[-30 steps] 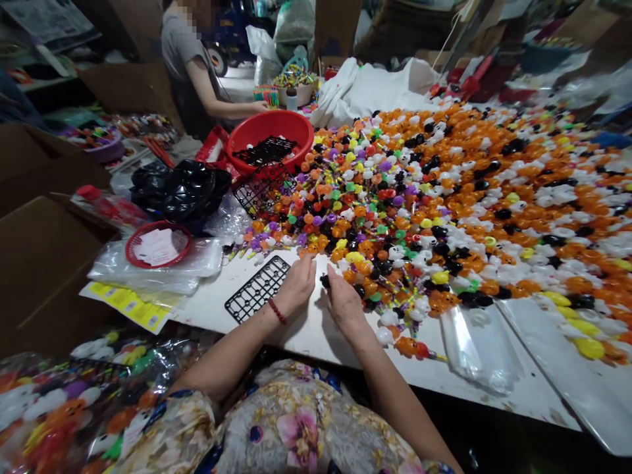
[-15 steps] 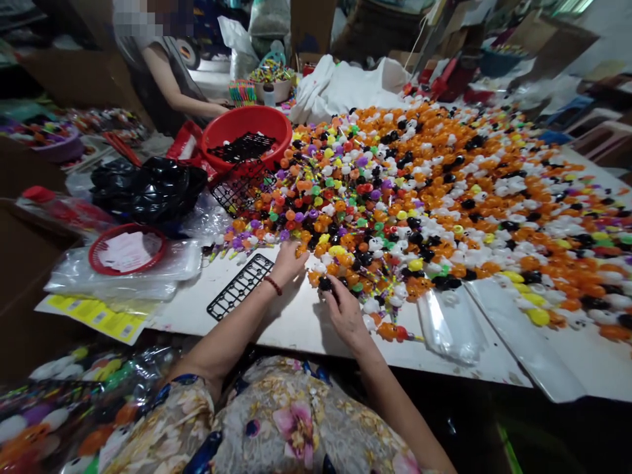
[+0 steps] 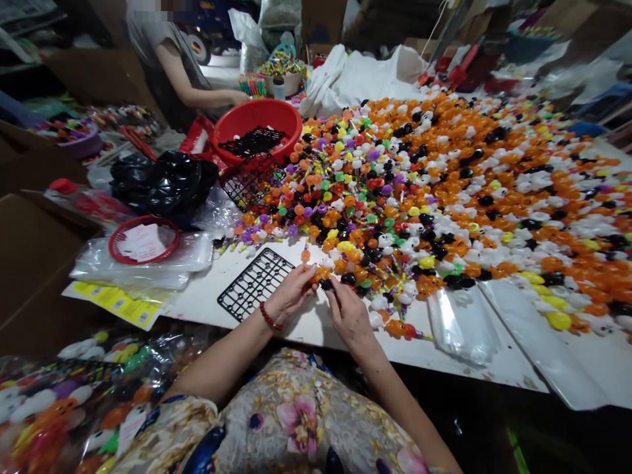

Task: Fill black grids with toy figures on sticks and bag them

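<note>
My left hand (image 3: 292,293), with a beaded bracelet at the wrist, has its fingers closed on a small orange plastic piece (image 3: 314,279), partly hidden by the fingertips. Close beside it, my right hand (image 3: 349,315) pinches a small black plastic piece (image 3: 326,284). Both hands hover at the near edge of a big heap of small plastic figures (image 3: 385,184) in orange, white, black, purple, green and yellow. Left of my left hand, a black plastic grid tray (image 3: 254,283) lies flat on the white table (image 3: 197,306).
A red basin (image 3: 296,128) holding black grids stands behind the tray. At left are a small red basket (image 3: 176,245) with paper slips, clear bags and a black bag (image 3: 162,181). Clear plastic sleeves (image 3: 464,326) lie front right. Another person (image 3: 178,72) works across the table.
My left hand has drawn back from the heap toward my right hand, bringing the orange piece. My right hand still pinches the black piece. More of the black grid shows, and the view has shifted slightly.
</note>
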Tool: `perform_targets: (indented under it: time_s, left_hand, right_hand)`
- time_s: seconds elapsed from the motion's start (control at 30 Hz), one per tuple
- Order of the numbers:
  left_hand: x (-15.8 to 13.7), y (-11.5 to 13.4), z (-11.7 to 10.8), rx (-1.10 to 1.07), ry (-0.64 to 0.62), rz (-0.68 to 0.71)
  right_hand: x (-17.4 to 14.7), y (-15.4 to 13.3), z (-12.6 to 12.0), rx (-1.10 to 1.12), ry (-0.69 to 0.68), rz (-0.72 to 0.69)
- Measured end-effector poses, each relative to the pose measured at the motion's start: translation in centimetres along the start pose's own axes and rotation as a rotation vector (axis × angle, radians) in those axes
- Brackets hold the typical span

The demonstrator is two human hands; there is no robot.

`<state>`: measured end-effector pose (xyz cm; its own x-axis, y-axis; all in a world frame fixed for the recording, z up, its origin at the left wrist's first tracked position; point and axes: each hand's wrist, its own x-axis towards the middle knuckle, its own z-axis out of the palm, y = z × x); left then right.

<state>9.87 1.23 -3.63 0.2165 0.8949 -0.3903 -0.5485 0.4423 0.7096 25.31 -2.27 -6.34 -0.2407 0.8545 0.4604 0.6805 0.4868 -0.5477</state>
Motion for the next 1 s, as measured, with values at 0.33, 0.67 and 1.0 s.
perform_targets:
  time_s: [0.33,0.67,1.0]
  left_hand:
    - [-1.0,-2.5,0.8,0.448,0.16,0.16]
    - [-0.9,-4.4,1.2,0.414,0.268,0.07]
    - [-0.5,-3.5,0.8,0.542,0.211,0.218]
  right_hand:
    - [-0.6,-0.7,-0.6,0.097,0.029,0.065]
    - [-1.3,-0.2,1.1,0.298,-0.066,0.274]
    - [0.1,-0.1,-1.6,0.512,-0.163,0.485]
